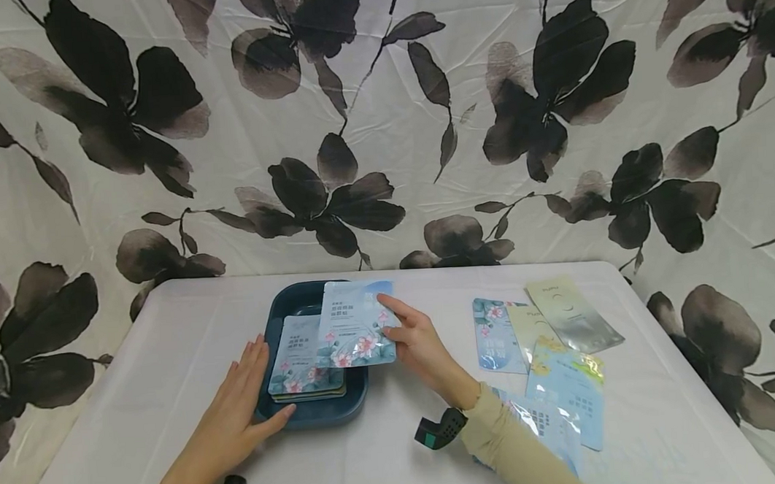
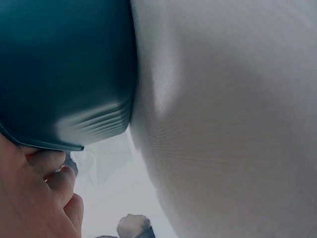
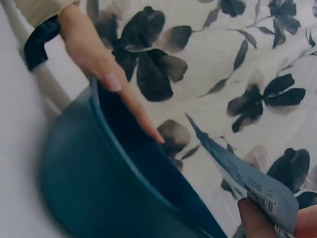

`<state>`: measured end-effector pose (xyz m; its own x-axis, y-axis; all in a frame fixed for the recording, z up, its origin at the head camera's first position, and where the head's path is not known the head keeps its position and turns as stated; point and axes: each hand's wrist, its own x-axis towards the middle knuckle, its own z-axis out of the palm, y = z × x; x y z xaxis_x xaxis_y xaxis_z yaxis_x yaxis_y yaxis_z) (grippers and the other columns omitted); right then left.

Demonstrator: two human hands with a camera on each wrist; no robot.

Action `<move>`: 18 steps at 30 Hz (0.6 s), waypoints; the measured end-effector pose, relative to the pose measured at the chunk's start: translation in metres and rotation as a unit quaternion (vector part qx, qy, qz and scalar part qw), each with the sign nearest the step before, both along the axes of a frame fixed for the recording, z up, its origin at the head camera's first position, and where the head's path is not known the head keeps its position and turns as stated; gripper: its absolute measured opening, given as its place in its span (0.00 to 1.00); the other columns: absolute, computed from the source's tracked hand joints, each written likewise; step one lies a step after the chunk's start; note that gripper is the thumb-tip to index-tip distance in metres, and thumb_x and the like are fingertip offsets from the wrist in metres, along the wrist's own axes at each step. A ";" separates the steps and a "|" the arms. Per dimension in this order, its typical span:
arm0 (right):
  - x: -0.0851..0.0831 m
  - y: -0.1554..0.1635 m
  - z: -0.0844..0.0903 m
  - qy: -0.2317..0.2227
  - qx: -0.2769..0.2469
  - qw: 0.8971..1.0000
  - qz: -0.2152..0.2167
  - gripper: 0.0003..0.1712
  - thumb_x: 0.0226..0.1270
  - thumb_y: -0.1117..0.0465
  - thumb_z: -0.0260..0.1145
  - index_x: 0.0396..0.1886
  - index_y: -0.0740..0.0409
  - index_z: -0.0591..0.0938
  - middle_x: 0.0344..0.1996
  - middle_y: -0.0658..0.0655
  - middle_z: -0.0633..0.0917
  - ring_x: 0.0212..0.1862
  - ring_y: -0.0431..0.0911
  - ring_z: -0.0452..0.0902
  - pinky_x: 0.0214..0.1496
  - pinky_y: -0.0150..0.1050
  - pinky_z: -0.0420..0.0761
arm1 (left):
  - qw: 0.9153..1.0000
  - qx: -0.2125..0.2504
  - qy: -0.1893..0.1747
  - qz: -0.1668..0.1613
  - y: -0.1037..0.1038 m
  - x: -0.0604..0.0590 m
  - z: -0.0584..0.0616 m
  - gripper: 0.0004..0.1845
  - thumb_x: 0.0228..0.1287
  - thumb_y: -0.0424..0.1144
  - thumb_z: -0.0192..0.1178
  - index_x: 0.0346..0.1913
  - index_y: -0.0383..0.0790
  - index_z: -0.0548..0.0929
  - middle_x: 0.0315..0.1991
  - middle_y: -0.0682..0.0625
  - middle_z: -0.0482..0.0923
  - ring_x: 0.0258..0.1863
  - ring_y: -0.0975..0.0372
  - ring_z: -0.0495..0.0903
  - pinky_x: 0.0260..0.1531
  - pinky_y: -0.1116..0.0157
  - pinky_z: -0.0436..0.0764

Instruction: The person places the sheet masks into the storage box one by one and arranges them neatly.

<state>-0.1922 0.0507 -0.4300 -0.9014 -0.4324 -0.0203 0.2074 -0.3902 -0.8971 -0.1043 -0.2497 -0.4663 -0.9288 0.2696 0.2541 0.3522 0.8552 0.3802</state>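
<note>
A person's right hand pinches a blue flowered packet between thumb and fingers, above the two o'clock side of a dark blue tub on a white table. The left hand, fingers straight and gripping nothing, rests against the tub at eight o'clock. Stacked packets lie inside; loose packets lie toward three o'clock.

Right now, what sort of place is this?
Probably an indoor tabletop workspace, perhaps staged for filming: a white table, a floral cloth hung behind it, and a bin holding packets.
</note>
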 end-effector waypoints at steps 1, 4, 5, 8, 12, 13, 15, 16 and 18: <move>-0.001 -0.005 0.000 -0.004 0.002 1.000 -0.001 0.35 0.71 0.79 0.44 0.78 0.65 0.56 0.79 0.61 0.47 0.77 0.55 0.50 0.71 0.46 0.62 | 1.000 0.001 0.002 -0.001 0.000 0.000 0.000 0.57 0.60 0.59 0.66 0.79 0.34 0.45 0.80 0.42 0.41 0.79 0.50 0.39 0.75 0.48 0.39; -0.004 -0.017 0.000 -0.012 0.003 1.000 -0.001 0.35 0.71 0.80 0.43 0.77 0.66 0.56 0.79 0.62 0.47 0.76 0.56 0.50 0.72 0.49 0.61 | 1.000 0.002 0.006 -0.004 0.001 0.000 0.000 0.56 0.60 0.58 0.67 0.79 0.34 0.46 0.80 0.42 0.41 0.79 0.49 0.39 0.75 0.48 0.40; -0.005 -0.021 0.000 -0.016 0.004 1.000 -0.002 0.35 0.70 0.80 0.43 0.77 0.66 0.56 0.79 0.62 0.48 0.76 0.57 0.50 0.72 0.50 0.61 | 1.000 0.003 0.007 -0.004 0.001 0.000 0.000 0.56 0.60 0.58 0.67 0.79 0.34 0.46 0.80 0.42 0.41 0.79 0.49 0.40 0.75 0.48 0.40; -0.008 -0.032 0.002 -0.021 0.012 1.000 0.001 0.36 0.69 0.81 0.42 0.77 0.67 0.55 0.79 0.62 0.48 0.75 0.57 0.52 0.72 0.50 0.61 | 1.000 0.003 0.008 -0.006 0.001 0.000 0.000 0.56 0.60 0.58 0.67 0.79 0.34 0.46 0.80 0.43 0.40 0.78 0.49 0.40 0.75 0.49 0.39; -0.011 -0.045 0.004 -0.020 0.044 0.999 0.005 0.38 0.66 0.82 0.44 0.77 0.68 0.54 0.79 0.63 0.44 0.74 0.56 0.52 0.70 0.51 0.64 | 1.000 0.001 0.005 -0.005 0.000 0.000 0.001 0.57 0.60 0.59 0.66 0.79 0.35 0.45 0.80 0.43 0.40 0.79 0.51 0.38 0.75 0.50 0.39; -0.012 -0.049 0.004 -0.021 0.052 0.998 0.006 0.38 0.66 0.82 0.44 0.77 0.69 0.54 0.79 0.64 0.44 0.74 0.56 0.52 0.70 0.51 0.64 | 1.000 0.001 0.004 -0.005 0.000 0.000 0.001 0.57 0.60 0.60 0.66 0.79 0.35 0.45 0.80 0.42 0.41 0.79 0.51 0.38 0.75 0.50 0.39; -0.013 -0.055 0.004 -0.025 0.068 0.997 0.005 0.39 0.64 0.83 0.44 0.76 0.70 0.54 0.78 0.66 0.45 0.74 0.57 0.52 0.70 0.53 0.64 | 1.000 0.001 0.003 -0.005 -0.001 0.000 0.001 0.56 0.61 0.60 0.65 0.79 0.35 0.45 0.80 0.42 0.41 0.79 0.52 0.38 0.75 0.50 0.39; -0.014 -0.059 0.004 -0.030 0.073 0.997 0.005 0.39 0.63 0.83 0.43 0.76 0.70 0.54 0.78 0.67 0.46 0.74 0.57 0.52 0.70 0.53 0.63 | 1.000 0.001 0.004 -0.006 -0.001 0.000 0.001 0.56 0.61 0.60 0.65 0.79 0.35 0.45 0.80 0.42 0.41 0.79 0.52 0.38 0.75 0.50 0.40; -0.015 -0.065 0.004 -0.037 0.075 0.997 0.004 0.40 0.61 0.84 0.42 0.76 0.71 0.53 0.77 0.68 0.49 0.74 0.58 0.54 0.71 0.55 0.62 | 1.000 0.004 0.004 -0.008 -0.001 -0.001 0.001 0.56 0.61 0.60 0.65 0.79 0.35 0.46 0.80 0.42 0.42 0.79 0.52 0.38 0.75 0.49 0.40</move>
